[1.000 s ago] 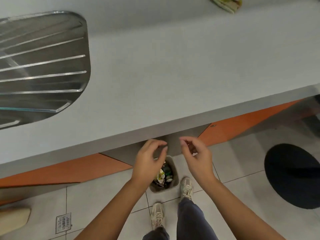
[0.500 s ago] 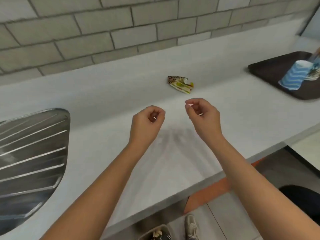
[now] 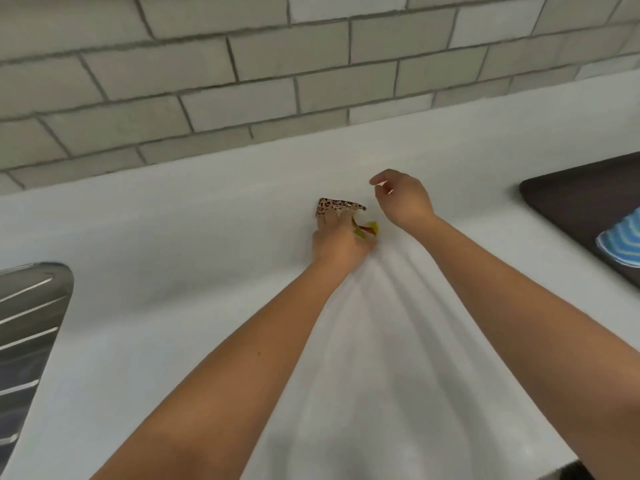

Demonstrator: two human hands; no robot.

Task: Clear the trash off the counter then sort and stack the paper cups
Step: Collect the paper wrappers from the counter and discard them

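Observation:
A crumpled wrapper [image 3: 337, 205] with a leopard print and yellow-red parts lies on the pale counter [image 3: 173, 244] near the back wall. My left hand [image 3: 337, 242] rests on top of it, fingers closing over its near half. My right hand [image 3: 403, 199] hovers just to the right of the wrapper, fingers loosely curled and holding nothing. A blue-and-white striped paper cup [image 3: 621, 242] lies on a dark tray [image 3: 581, 195] at the right edge, partly cut off by the frame.
A steel sink drainboard [image 3: 27, 327] takes up the left edge. A grey tiled wall [image 3: 277, 81] rises behind the counter. The counter's front edge shows at the bottom right.
My view rose from the bin on the floor to the counter. Both hands reached forward; my left hand came down onto the wrapper and my right stopped beside it.

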